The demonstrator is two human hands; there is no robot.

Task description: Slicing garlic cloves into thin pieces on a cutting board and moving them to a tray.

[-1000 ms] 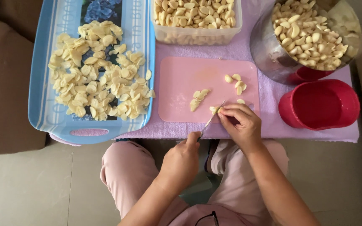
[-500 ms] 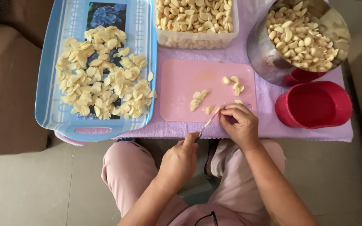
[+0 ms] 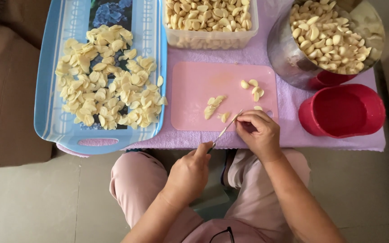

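Big blue tray (image 3: 46, 112) filling the upper left of the frame, heaped with pale sliced garlic (image 3: 106, 76). At upper right, a steel bowl (image 3: 284, 54) brimming with whole peeled cloves (image 3: 334, 31), tilted over a red cup. At top centre, a clear tub (image 3: 212, 38), likewise full of cloves. At right of centre, an empty red bowl (image 3: 343, 110) on the lilac cloth (image 3: 289, 103). In the middle, a pink cutting board (image 3: 199, 85) with a few cut pieces (image 3: 213, 106) and cloves scattered over its lower right part.

Below the board, at centre frame, the left hand (image 3: 190, 173), closed around the handle of a small knife (image 3: 227, 127), blade slanting up and right. Just right of it, the right hand (image 3: 260, 132), fingertips pinched together at the board's lower edge, pressing on a clove hidden beneath them; blade tip meeting those fingers.

Smallest of all, that clove: not visible under the fingers, resting on the board's lower right edge. Judging by its neighbours: light, firm yet easily cut, smooth and likely slippery once peeled, apt to roll on its curved side. Best pinned flat side down, held by the ends, fingertips well clear of the edge.
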